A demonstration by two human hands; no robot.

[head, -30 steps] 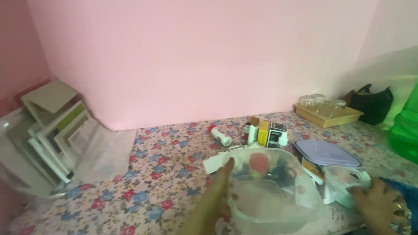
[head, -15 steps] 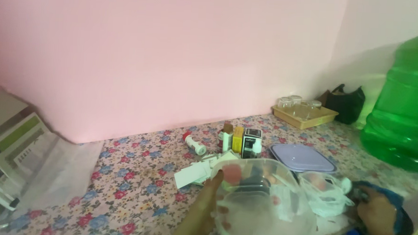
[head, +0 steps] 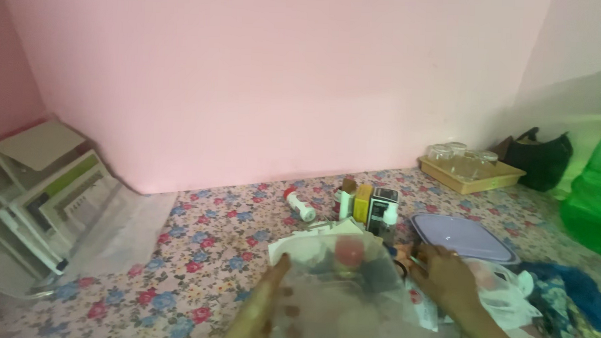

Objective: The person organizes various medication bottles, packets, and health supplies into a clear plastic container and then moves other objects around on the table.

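Observation:
My left hand [head: 267, 308] grips the left rim of a clear plastic container [head: 339, 285], tilted up towards me, with small items blurred through its wall. Spread over the right edge of the container, my right hand [head: 444, 277] has its fingers apart beside a white plastic bag [head: 504, 293]. Whether it touches the rim I cannot tell. A lilac lid [head: 461, 237] lies flat just behind that hand. Small boxes and bottles [head: 370, 202] stand behind the container, and a white bottle with a red cap [head: 299, 205] lies on its side.
The floral table cover [head: 209, 253] runs to the pink wall. A clear bag of books and papers [head: 49, 198] leans at the left. At the back right are a wooden tray of glasses [head: 469, 166], a black bag [head: 541, 159] and a green water jug [head: 600, 195]. Blue cloth [head: 571, 302] lies at right.
My right hand has left the blue cloth and white bag and come left to the container's right side. The container is tilted closer to me. The view has swung left.

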